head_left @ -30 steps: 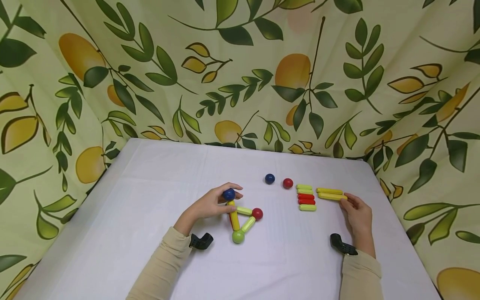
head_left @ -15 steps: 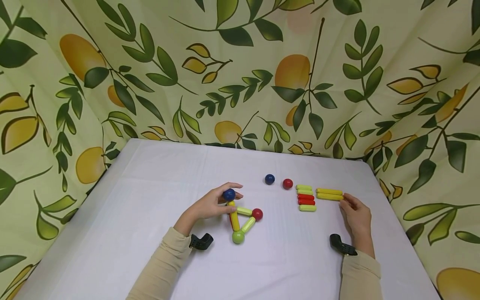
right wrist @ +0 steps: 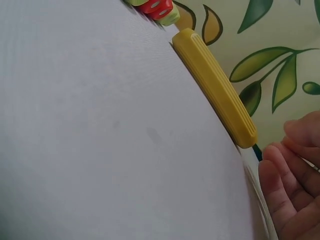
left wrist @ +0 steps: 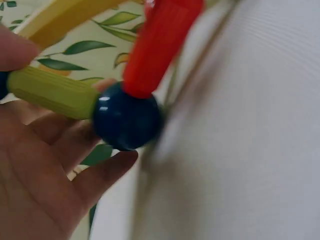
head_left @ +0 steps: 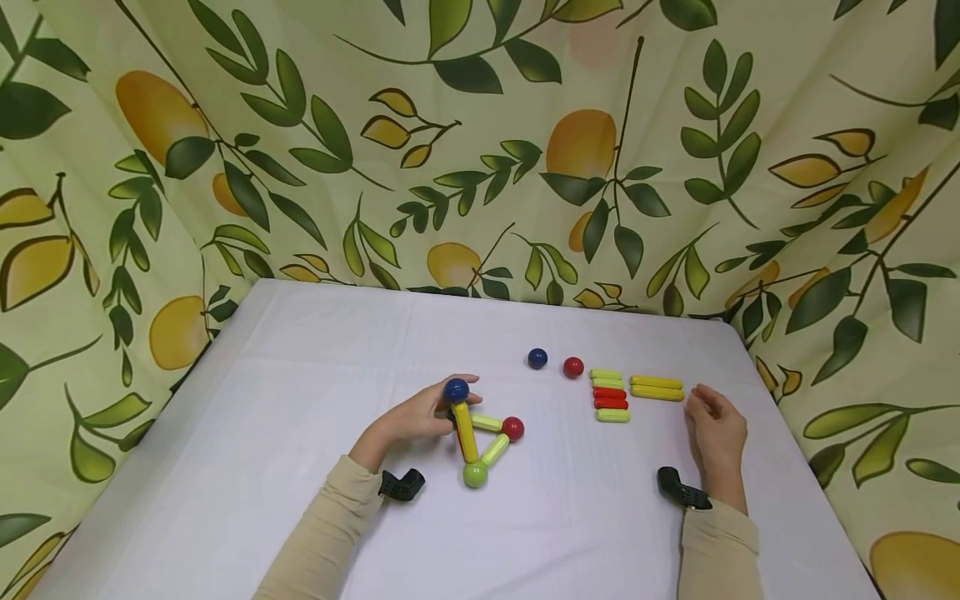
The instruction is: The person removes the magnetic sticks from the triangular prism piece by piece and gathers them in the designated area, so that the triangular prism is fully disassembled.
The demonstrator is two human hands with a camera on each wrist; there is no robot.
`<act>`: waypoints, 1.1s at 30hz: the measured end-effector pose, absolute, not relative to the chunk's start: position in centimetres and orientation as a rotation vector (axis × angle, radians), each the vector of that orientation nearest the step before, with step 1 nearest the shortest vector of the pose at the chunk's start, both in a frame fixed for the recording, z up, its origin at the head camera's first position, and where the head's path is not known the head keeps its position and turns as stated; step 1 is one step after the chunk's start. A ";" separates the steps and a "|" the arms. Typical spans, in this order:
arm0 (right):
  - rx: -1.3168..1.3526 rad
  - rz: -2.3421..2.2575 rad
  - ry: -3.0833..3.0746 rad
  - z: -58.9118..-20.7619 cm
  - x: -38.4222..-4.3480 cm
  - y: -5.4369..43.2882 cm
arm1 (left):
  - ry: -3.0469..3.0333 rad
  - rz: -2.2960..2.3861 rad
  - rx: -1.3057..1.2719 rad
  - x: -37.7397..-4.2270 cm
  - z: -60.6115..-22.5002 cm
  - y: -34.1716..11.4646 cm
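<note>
In the head view my left hand is behind a frame of magnetic rods and balls. A yellow rod leans from a green ball up to a blue ball. Light-green rods join the green ball to a red ball and run on behind. The left wrist view shows my thumb and fingers around a light-green rod between two blue balls, beside a red rod. My right hand holds nothing, fingers loosely bent, just right of two yellow rods lying side by side.
A loose blue ball and red ball lie farther back. Beside them is a row of short rods, light green and red. The white-covered table ends at a patterned curtain.
The nearer yellow rod has slid left into line with the other, and my right hand has drawn off it. My left thumb has moved off the front of the leaning yellow rod.
</note>
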State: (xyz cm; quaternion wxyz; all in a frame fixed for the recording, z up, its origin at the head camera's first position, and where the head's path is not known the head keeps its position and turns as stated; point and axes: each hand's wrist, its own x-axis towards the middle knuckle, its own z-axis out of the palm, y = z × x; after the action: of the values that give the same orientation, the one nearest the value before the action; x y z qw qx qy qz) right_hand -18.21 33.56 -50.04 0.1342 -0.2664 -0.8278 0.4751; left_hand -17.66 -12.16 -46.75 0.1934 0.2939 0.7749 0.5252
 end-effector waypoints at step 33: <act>0.465 1.692 -2.592 -47.6 -17.0 16.5 | 2.364 1.538 0.546 -17.4 -49.8 -10.2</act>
State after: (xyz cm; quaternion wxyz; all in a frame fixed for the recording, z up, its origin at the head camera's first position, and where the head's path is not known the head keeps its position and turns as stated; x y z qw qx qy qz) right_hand -17.04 16.51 -47.58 0.0056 0.1485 -0.8280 0.5407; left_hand -17.41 -10.24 -49.82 0.1339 0.1883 0.8155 0.5306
